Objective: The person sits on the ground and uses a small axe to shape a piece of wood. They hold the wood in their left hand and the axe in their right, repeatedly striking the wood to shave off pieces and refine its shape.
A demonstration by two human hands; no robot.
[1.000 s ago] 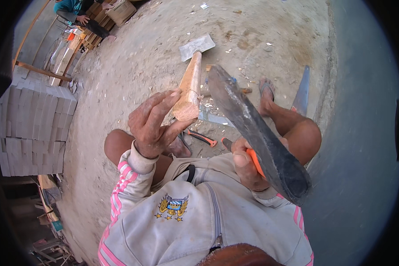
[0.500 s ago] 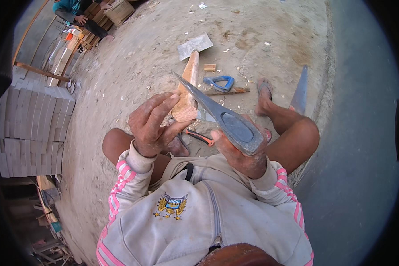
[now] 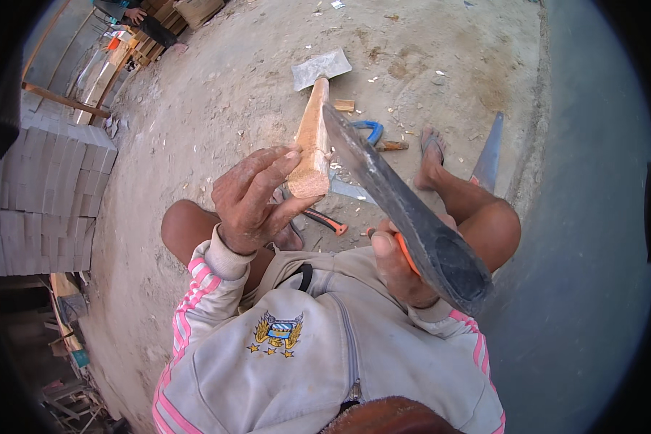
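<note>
Sandy ground (image 3: 217,108) littered with wood chips. The left hand (image 3: 249,199) has its fingers wrapped round the top of a wooden handle (image 3: 312,145) standing on a flat stone (image 3: 321,69); the right hand (image 3: 398,264) grips a big knife (image 3: 405,210), raised. The handle looks roughly shaped, with trimming left to do.

no packages, labels, signs or screens in view

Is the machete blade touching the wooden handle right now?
Cannot tell. In the head view the machete blade crosses right beside the wooden handle in the left hand, with no gap or contact plainly visible.
</note>
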